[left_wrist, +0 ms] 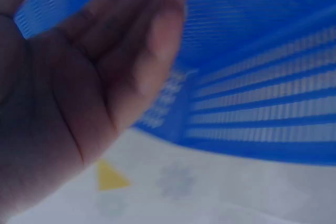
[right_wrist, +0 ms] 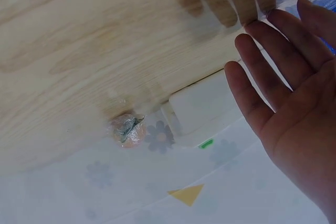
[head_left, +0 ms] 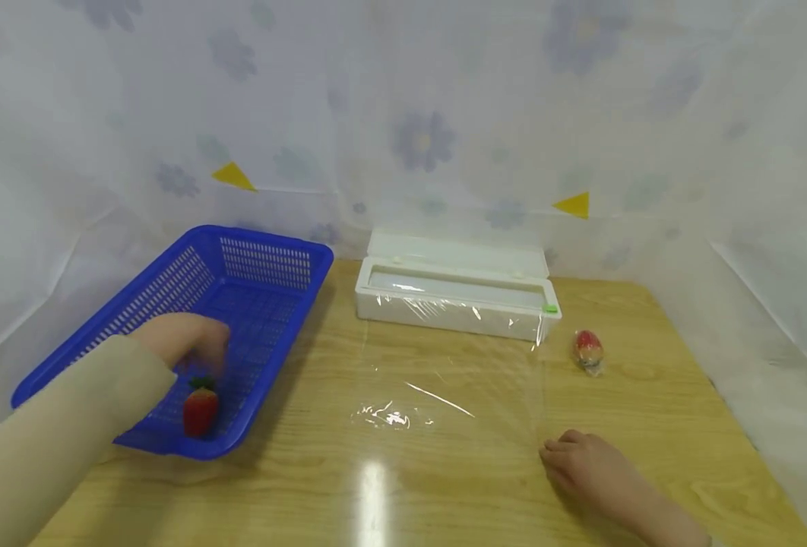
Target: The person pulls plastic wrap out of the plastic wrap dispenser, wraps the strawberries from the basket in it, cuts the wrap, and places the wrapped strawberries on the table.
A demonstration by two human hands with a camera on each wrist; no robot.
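In the head view my left hand [head_left: 194, 340] reaches down into a blue plastic basket [head_left: 324, 262], just behind a red strawberry [head_left: 200, 414] with green leaves. The left wrist view shows that hand's fingers [left_wrist: 152, 51] loosely bent, with nothing visible in the palm. Clear cling film [head_left: 444, 403] stretches from a white dispenser box [head_left: 447, 313] across the wooden table. My right hand [head_left: 595, 475] rests on the table by the film's near right corner, its fingers fairly straight. Beyond it lies a film-wrapped strawberry [head_left: 588, 349], also seen in the right wrist view.
The dispenser's lid [head_left: 454, 254] stands raised at the back, with a green tab [head_left: 549, 309] at the box's right end. Flower-patterned white sheeting [head_left: 424, 144] encloses the table [head_left: 294, 494]; two yellow triangles [head_left: 234, 176] mark the back.
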